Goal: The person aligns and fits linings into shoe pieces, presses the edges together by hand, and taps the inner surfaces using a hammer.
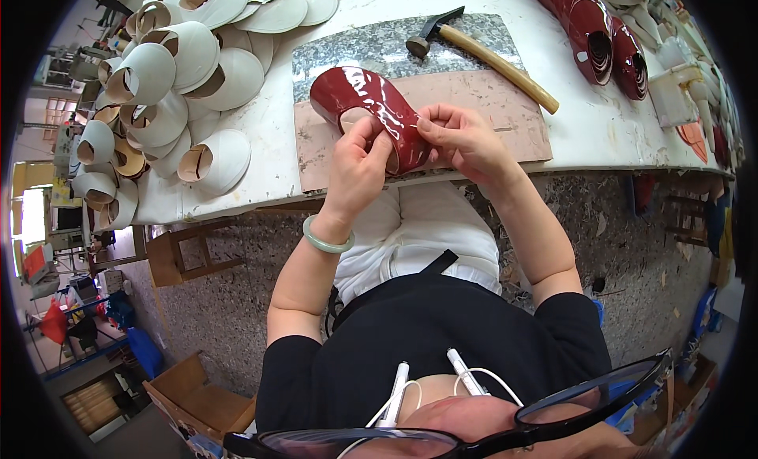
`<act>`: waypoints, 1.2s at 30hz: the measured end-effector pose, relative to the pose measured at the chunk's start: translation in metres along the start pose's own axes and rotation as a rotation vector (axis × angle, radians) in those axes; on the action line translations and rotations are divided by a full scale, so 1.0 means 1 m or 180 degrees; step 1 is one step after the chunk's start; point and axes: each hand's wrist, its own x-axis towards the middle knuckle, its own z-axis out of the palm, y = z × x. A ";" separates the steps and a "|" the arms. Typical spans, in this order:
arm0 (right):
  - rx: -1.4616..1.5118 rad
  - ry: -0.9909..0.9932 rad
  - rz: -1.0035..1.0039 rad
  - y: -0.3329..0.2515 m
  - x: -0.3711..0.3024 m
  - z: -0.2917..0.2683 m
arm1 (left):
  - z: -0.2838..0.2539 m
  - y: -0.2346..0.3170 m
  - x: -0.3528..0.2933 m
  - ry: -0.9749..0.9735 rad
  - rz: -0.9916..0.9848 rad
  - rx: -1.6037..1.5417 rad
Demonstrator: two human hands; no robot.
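Note:
A glossy dark red shoe upper is held over the near edge of the work board, its wide rounded end toward the far left. My left hand pinches its near edge, thumb and fingers closed, with the pale lining showing beside them. At the upper's right end, my right hand grips the rim between thumb and bent fingers. Part of the upper is hidden behind both hands. A hammer with a wooden handle lies just beyond my right hand, touching neither hand.
Under the upper lies a pink and mottled grey board on the white table. Many pale shoe uppers are heaped at the left. Nested red uppers lie at the far right, near a translucent plastic container. A wooden stool stands below the table.

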 end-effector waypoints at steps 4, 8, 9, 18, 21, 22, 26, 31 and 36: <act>0.0175 -0.0081 -0.0176 0.006 0.004 0.003 | -0.002 0.000 0.000 0.0236 0.0000 0.0405; 0.0071 -0.0370 -0.0680 0.007 0.006 0.004 | -0.002 0.008 0.009 0.0374 0.0076 0.0234; 0.0081 -0.0373 -0.0678 0.006 0.007 0.006 | -0.002 0.009 0.011 0.0420 0.0186 0.0143; 0.0168 -0.0504 -0.0903 0.003 0.023 0.023 | -0.007 0.015 0.021 0.0524 0.0034 -0.0160; -0.0139 -0.0602 -0.0837 0.001 0.018 0.033 | -0.011 0.015 0.024 0.0603 0.0120 -0.0166; -0.0139 -0.0613 -0.0840 0.001 0.020 0.034 | -0.011 0.016 0.025 0.0673 0.0180 -0.0155; -0.0272 -0.0442 -0.0883 -0.001 0.026 0.035 | -0.012 0.017 0.028 0.0752 0.0061 -0.0147; -0.0763 -0.0298 -0.0977 -0.004 0.028 0.037 | -0.018 0.009 0.033 0.0702 0.0119 0.0098; -0.1295 -0.0115 -0.1153 -0.013 0.030 0.045 | -0.020 0.010 0.044 0.0654 0.0069 -0.0041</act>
